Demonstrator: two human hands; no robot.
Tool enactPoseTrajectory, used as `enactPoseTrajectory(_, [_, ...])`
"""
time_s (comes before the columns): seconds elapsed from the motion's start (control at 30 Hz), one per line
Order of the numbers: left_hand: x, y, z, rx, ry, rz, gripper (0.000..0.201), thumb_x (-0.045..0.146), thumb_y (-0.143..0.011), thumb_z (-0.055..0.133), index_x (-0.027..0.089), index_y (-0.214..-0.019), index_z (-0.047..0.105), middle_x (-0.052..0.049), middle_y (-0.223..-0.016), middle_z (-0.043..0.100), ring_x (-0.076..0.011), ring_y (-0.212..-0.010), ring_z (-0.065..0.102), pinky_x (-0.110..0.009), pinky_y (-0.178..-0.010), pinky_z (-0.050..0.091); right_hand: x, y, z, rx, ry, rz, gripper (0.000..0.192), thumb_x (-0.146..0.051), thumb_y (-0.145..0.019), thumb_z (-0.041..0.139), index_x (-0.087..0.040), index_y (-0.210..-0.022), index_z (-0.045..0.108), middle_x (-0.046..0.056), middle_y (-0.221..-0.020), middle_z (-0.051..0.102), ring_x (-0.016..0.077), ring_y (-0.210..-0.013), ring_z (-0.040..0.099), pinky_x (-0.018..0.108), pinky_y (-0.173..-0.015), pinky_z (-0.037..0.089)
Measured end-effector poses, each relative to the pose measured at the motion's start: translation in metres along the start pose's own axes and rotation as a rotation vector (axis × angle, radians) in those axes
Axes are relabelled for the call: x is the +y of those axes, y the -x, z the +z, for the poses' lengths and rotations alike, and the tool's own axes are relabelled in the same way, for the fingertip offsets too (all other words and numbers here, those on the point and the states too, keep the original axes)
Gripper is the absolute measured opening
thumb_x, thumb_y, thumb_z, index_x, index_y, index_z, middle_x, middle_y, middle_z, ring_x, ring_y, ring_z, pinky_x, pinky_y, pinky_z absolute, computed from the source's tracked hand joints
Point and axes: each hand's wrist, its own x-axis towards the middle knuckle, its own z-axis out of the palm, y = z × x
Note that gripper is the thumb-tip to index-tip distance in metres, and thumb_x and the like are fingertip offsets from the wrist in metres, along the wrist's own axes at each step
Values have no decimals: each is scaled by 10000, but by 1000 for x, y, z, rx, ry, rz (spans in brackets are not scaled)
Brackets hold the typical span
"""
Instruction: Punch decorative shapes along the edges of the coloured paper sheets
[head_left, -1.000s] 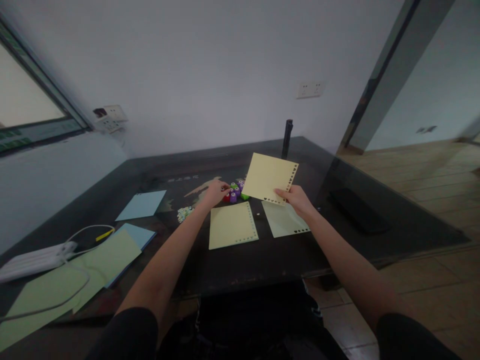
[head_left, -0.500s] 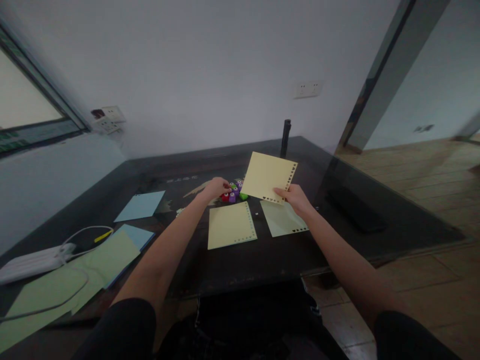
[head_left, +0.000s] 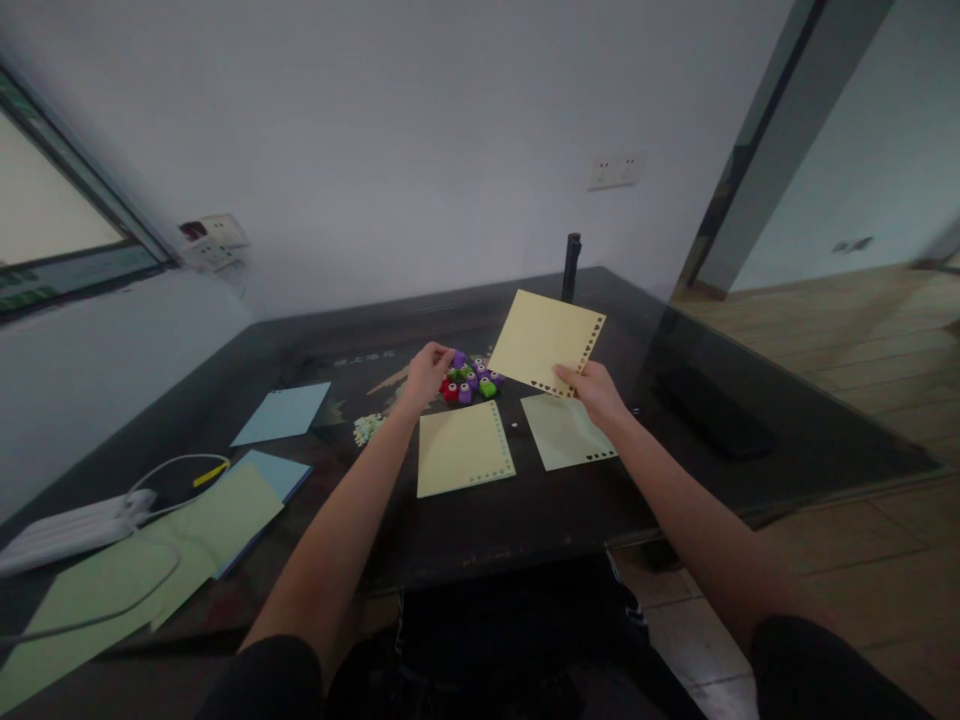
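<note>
Pinched in my left hand (head_left: 430,372) is a small purple craft punch (head_left: 459,358), raised at the back of a cluster of red, green and purple craft punches (head_left: 466,391). My right hand (head_left: 589,388) grips a cream paper sheet (head_left: 546,335) by its lower right corner, up off the table. Small heart-shaped holes run along two edges of that sheet. Below my hands lie another cream sheet (head_left: 459,450), with holes along its right and lower edges, and a pale green sheet (head_left: 564,430), partly covered by my right hand. Tiny punched paper bits (head_left: 367,429) are heaped left of my left forearm.
On the left of the dark table (head_left: 480,545) are a blue sheet (head_left: 283,412), green sheets (head_left: 217,515) and a white power strip (head_left: 71,528) with a cable. A black upright rod (head_left: 571,268) and a dark flat object (head_left: 712,412) stand and lie to the right.
My left hand has lifted slightly up and back, with a purple craft punch now visible at its fingertips. The held cream sheet has moved a little up and right.
</note>
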Motion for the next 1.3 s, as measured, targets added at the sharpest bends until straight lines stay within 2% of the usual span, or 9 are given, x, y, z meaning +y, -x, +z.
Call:
enactPoseTrajectory(0.17, [21, 51, 15, -219, 682, -328, 134, 296, -894, 495, 166, -927, 488, -55, -901, 675, -148, -761, 681, -326, -742, 546, -3, 3, 3, -2, -52, 48, 165, -195, -727, 645, -147, -885, 651, 99, -920, 729, 209, -687, 675, 354, -616, 587])
enactPoseTrajectory(0.3, [34, 84, 27, -334, 976, -492, 161, 289, -914, 474, 168, -983, 555, -77, -1017, 667, -149, -879, 675, -334, -840, 537, -2, 9, 9, -45, -34, 93, 177, -198, -704, 666, -159, -876, 645, 90, -906, 731, 190, -654, 666, 321, -580, 572])
enactPoseTrajectory(0.4, [40, 97, 36, -368, 1082, -522, 152, 207, -870, 542, 149, -990, 615, -77, -1019, 664, -133, -902, 655, -334, -935, 506, 0, 15, 16, -90, -37, 111, 228, -216, -676, 702, -172, -894, 652, 80, -910, 735, 197, -696, 672, 314, -591, 568])
enactPoseTrajectory(0.57, [44, 103, 41, -389, 1167, -502, 217, 67, -802, 583, 132, -992, 665, -61, -1018, 662, -111, -935, 633, -285, -1032, 443, 4, 21, 25, -129, -62, 106, 303, -262, -643, 750, -160, -916, 665, 99, -948, 730, 229, -772, 682, 355, -666, 569])
enactPoseTrajectory(0.77, [42, 107, 39, -372, 1157, -539, 186, 51, -792, 599, 107, -957, 663, -71, -970, 681, -112, -887, 649, -284, -999, 456, 8, 21, 26, -110, -86, 61, 339, -275, -612, 766, -147, -913, 679, 111, -983, 724, 247, -829, 681, 377, -733, 560])
enactPoseTrajectory(0.93, [50, 116, 39, -430, 891, -394, 241, 272, -814, 644, 136, -1008, 597, -102, -982, 691, -155, -806, 677, -277, -733, 529, 4, 24, 26, -96, -65, 9, 384, -289, -569, 799, -136, -904, 692, 109, -996, 723, 244, -846, 681, 376, -794, 541])
enactPoseTrajectory(1.07, [53, 119, 40, -396, 676, -249, 283, 363, -802, 643, 143, -964, 571, -96, -953, 706, -83, -576, 602, -199, -525, 420, 1, 26, 25, -73, -34, -41, 407, -299, -557, 812, -129, -909, 699, 121, -996, 722, 249, -856, 683, 374, -802, 533])
enactPoseTrajectory(1.17, [50, 118, 44, -376, 713, -226, 337, 342, -751, 695, 142, -996, 577, -91, -959, 704, -90, -613, 600, -220, -594, 449, 1, 25, 25, -49, 6, -77, 412, -325, -552, 817, -126, -894, 702, 119, -959, 730, 246, -827, 687, 369, -776, 540])
enactPoseTrajectory(1.3, [47, 118, 48, -330, 888, -240, 424, 304, -669, 769, 136, -1016, 594, -98, -1028, 678, -172, -835, 661, -335, -848, 484, 0, 26, 26, -51, 27, -132, 413, -366, -561, 812, -132, -884, 706, 98, -918, 737, 237, -791, 692, 371, -756, 544])
